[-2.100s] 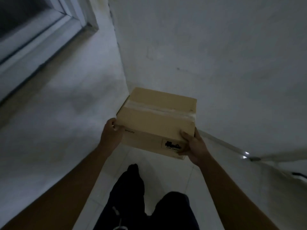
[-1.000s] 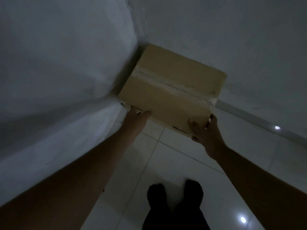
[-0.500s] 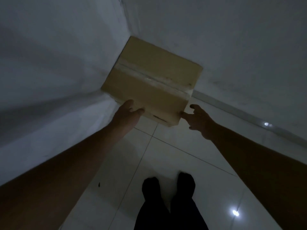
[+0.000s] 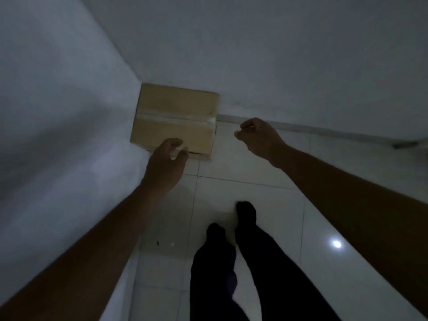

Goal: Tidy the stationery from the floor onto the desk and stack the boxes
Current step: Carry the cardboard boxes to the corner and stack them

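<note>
A brown cardboard box (image 4: 176,117), taped shut along its top, sits in the corner where the two white walls meet. What is under it is hidden. My left hand (image 4: 165,163) is at the box's near edge, overlapping it, with fingers curled in and nothing visibly gripped. My right hand (image 4: 258,135) hovers to the right of the box, apart from it, in a loose fist that holds nothing.
White walls (image 4: 58,112) close in on the left and behind the box. The glossy white tile floor (image 4: 254,172) stretches to the right and towards me. My legs in dark trousers (image 4: 231,262) stand just behind the hands.
The box went from carried in both hands down into the corner. My right hand has left its right side and pulled away; my left hand has curled shut at the near edge.
</note>
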Action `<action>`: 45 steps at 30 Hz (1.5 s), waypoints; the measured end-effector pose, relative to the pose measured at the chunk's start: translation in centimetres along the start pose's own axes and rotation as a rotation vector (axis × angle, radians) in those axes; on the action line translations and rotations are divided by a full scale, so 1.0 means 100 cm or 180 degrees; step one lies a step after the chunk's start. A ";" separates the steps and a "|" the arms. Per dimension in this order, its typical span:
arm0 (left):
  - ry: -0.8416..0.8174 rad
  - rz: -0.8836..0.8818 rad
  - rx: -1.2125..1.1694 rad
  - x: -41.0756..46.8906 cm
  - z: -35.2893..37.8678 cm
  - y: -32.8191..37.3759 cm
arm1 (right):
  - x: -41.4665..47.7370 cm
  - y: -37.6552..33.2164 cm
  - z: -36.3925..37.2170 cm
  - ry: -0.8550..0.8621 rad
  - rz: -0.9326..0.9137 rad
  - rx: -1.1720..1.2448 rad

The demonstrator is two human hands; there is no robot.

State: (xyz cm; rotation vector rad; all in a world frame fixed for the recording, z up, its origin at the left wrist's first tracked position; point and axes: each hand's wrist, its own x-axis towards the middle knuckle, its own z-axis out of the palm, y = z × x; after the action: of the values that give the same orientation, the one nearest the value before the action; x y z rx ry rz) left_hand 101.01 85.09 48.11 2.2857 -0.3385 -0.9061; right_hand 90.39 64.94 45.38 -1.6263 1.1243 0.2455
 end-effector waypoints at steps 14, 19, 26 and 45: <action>-0.0517 0.0424 -0.0074 -0.135 -0.014 0.116 | -0.224 -0.022 -0.073 0.0790 0.0182 0.0838; -0.0900 0.0964 0.0075 -0.179 0.025 0.155 | -0.290 0.015 -0.108 0.1248 0.0329 0.1175; -0.1612 0.1871 0.0742 -0.255 0.115 0.206 | -0.391 0.112 -0.161 0.2014 0.0544 0.1769; -0.3554 0.3055 0.1419 -0.659 0.455 0.235 | -0.759 0.477 -0.224 0.4055 0.1426 0.3388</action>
State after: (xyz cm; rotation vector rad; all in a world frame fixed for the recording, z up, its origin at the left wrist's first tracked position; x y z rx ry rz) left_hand 21.83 75.27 72.54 1.3301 -2.0318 -1.5051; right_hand 5.49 88.70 73.10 -0.3986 2.0284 -1.0980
